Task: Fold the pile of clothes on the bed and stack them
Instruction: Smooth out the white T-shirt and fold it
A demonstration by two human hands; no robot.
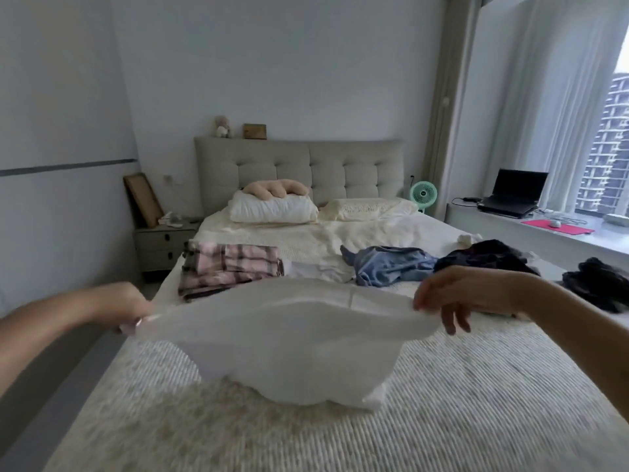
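- Nearest of all, the ribbed cream bedspread (442, 403) covers the near end of the bed, and the lower hem of a white garment (289, 338) sags onto it.
- That white garment is stretched between both hands above the near middle of the bed; it looks thin, light and limp, so I'd judge it will droop and crease wherever it is not supported.
- Left hand (127, 310) pinches the garment's left upper corner, fingers curled on the cloth.
- Right hand (452, 296) pinches the right upper corner between thumb and forefinger, the other fingers hanging loose below.
- Corners or shoulder seams seem the sensible places to hold; a grip mid-cloth would likely bunch it.
- Farther off on the left lies a folded pink plaid piece (228, 267), with folded white cloth (320, 269) just beside it on the right.
- Unfolded blue clothing (391, 267) lies right of that, then a dark heap (486, 257) at the far right, and another dark item (594, 284) at the bed's right edge.
- No basket, box or bin for clothes shows; the clothes lie straight on the bed.
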